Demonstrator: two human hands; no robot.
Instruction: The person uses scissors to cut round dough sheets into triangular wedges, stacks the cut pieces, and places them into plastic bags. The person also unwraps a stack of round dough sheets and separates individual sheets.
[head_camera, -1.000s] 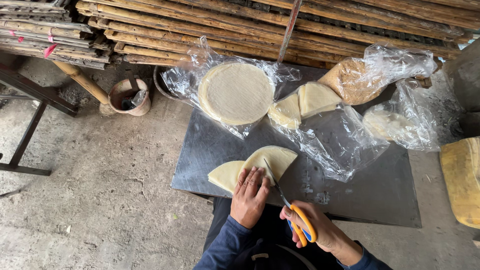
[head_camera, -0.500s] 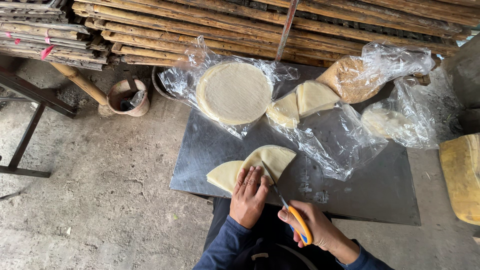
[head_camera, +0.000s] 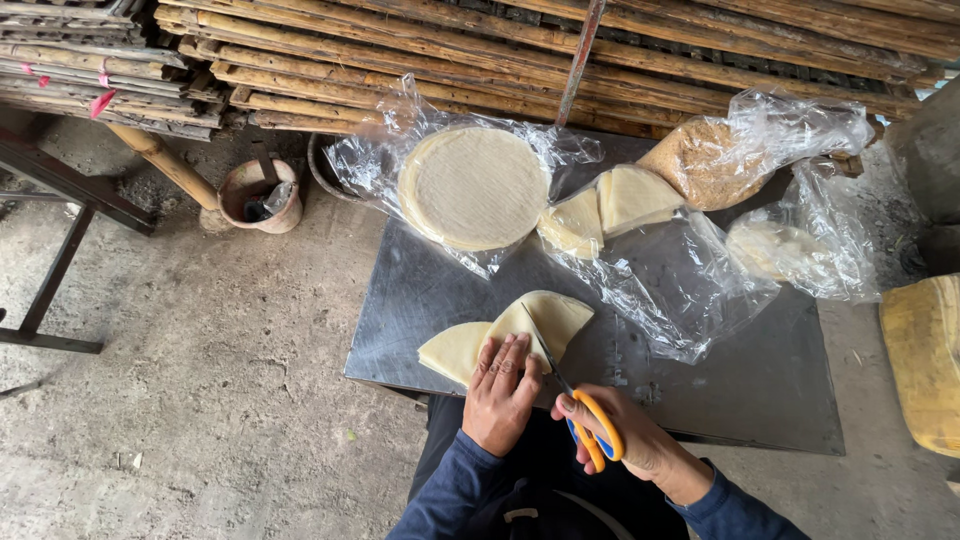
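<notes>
Left hand (head_camera: 498, 392) flat, fingers together, pressing pale folded round sheets (head_camera: 505, 337) at metal table (head_camera: 720, 390) near edge. Right hand (head_camera: 622, 436) fingers closed thru orange-handled scissors (head_camera: 575, 407), blades in sheets. Clear plastic bags: 4; largest (head_camera: 460, 185) holds round stack.

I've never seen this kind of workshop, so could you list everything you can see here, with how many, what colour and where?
Metal table: one, dark grey, centre.
Round wafer stack: one, cream, on plastic, table's far side.
Cut wedges: two piles, cream, beside it.
Half-round stack: one, cream, near edge.
Plastic bags: several, clear, right.
Bamboo poles: many, brown, behind.
Pot: one, reddish, floor.
Scissors: one, orange-handled.
Left hand: pressing the half-round stack.
Right hand: holding scissors.
</notes>
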